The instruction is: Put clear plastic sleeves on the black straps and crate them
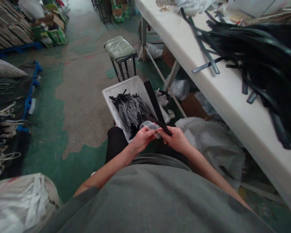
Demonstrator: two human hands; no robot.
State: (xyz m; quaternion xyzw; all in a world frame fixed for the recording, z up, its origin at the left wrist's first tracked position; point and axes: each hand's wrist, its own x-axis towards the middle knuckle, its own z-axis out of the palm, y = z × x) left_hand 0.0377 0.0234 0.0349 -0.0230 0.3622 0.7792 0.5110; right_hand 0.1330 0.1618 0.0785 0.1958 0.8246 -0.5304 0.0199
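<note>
Both my hands meet over my lap, in front of a white plastic bin (116, 89) filled with several short black and grey strap pieces (132, 111). My left hand (142, 139) pinches a small clear plastic bag (149, 125). My right hand (176, 139) is closed on a long black strap (154, 100) that rises from my fingers up over the bin's right side. The fingertips of the two hands nearly touch at the bag.
A long white table (208, 81) runs along the right, piled with many black straps (262, 55). A padded stool (120, 50) stands beyond the bin. Plastic bags and cardboard boxes lie under the table. Stacked goods line the left, and a white sack (19, 200) sits at lower left.
</note>
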